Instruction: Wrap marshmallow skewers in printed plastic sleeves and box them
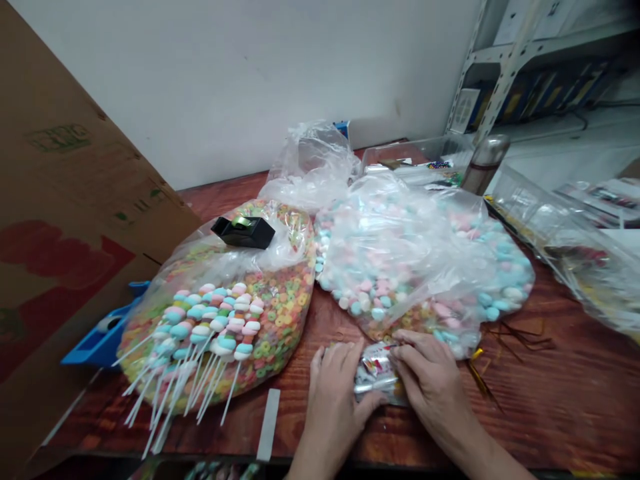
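Near the table's front edge, my left hand (340,390) and my right hand (430,380) grip a small clear printed plastic packet (376,367) from its two sides. The packet lies low over the wood, with silvery and red print showing; its contents are hard to make out. Just behind it rests a big clear bag of pastel marshmallows (365,293). To the left, a large bag of coloured ring cereal (285,313) carries a pile of marshmallow skewers (215,320) on white sticks. Gold twist ties (483,380) lie right of my right hand.
A black tape dispenser (245,232) sits on the cereal bag. At left are a blue tape dispenser (107,337) and a cardboard box (75,200). A metal flask (485,163) and clear plastic bins (575,253) stand at right. A pale strip (269,423) lies near the edge.
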{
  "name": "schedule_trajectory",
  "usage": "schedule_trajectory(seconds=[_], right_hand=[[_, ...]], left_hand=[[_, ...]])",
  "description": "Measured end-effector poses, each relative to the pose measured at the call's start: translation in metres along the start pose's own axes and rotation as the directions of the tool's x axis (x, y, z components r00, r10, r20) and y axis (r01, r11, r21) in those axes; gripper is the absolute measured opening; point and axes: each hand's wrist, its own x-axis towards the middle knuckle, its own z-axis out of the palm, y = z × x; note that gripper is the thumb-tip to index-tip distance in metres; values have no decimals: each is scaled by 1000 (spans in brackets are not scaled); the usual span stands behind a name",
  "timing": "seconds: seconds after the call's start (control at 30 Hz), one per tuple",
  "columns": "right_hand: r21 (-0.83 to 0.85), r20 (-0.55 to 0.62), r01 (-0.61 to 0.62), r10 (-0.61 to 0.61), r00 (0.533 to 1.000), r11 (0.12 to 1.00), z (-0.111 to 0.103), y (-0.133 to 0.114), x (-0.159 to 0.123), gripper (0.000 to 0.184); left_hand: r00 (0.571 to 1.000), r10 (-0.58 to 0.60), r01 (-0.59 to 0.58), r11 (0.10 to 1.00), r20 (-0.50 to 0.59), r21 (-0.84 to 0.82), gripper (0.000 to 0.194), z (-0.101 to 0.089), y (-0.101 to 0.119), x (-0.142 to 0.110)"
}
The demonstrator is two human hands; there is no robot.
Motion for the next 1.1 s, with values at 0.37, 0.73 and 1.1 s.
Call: schedule_trajectory(seconds=[0.37, 0.73, 1.1], right_hand=[[109, -320, -10, 45, 946, 994, -82, -8, -13, 32], [594, -118, -181, 307, 944, 784, -62, -5, -32, 56], [784, 193, -428, 479, 856, 450, -65, -13, -33, 26]], left_hand=[[929, -259, 64, 817, -266, -573, 47, 12, 31, -13], [870, -391, 20, -580, 300, -814, 9, 3, 88, 23], [830, -505, 85, -301, 235, -950, 39, 5, 105, 12]])
